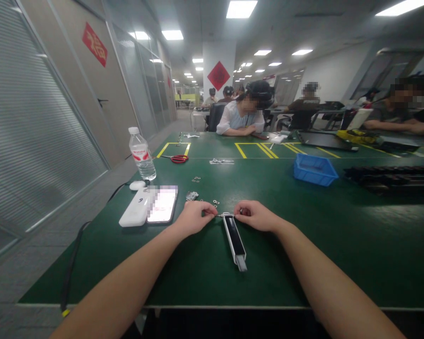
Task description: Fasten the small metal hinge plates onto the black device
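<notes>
A long narrow device with a white frame and a dark face (235,235) lies on the green table between my hands, its grey end piece (240,262) pointing towards me. My left hand (197,216) pinches a thin, small part at the far end of the device, too small to name. On the other side, my right hand (253,214) has thumb and finger pressed together at the device's far right corner; what they hold is hidden. Small metal rings (216,202) and a crumpled silvery piece (191,196) lie just beyond my left hand.
To the left are a phone (161,205), a white power bank (134,207), a small white case (137,185) and a water bottle (142,157). Red-handled scissors (179,159) lie farther back. A blue bin (314,169) stands right. A person (242,115) sits across the table (268,287).
</notes>
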Demonstrator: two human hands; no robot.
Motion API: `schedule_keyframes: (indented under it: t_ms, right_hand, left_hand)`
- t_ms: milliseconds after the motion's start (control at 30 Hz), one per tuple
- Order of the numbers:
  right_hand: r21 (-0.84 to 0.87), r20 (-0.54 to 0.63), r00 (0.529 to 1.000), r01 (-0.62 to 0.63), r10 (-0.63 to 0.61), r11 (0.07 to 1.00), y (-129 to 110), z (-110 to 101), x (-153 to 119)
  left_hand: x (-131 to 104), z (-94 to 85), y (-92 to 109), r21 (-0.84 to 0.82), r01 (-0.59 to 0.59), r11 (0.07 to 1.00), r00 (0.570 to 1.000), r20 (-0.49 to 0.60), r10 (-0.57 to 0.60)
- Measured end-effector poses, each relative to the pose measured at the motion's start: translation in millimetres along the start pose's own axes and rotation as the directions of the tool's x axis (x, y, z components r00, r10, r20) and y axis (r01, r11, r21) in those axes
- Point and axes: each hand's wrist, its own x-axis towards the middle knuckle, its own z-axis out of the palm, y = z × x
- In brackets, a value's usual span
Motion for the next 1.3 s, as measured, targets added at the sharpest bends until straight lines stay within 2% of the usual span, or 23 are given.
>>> schedule_keyframes:
  t_ms: [533,767,1300]
  right_hand:
    - [-0.03,0.002,1.0,0.013,-0.013,0.999,0.4,0.7,0.9]
    - [-0.049,0.002,1.0,0.023,-0.023,0.999,0.4,0.2,0.4]
    - [-0.067,0.008,1.0,0.012,-0.012,0.998,-3.2,0.1,0.2]
  left_hand:
    - [0.1,4.0,-3.1,-0.042,-0.036,0.998,0.999,0.01,0.037]
    - [0.5,8.2,-7.0,-0.066,-0.062,0.996,0.998,-0.024,0.061]
    - [0.5,8.5,-6.9,-0.007,-0.065,0.998,0.998,-0.021,0.065]
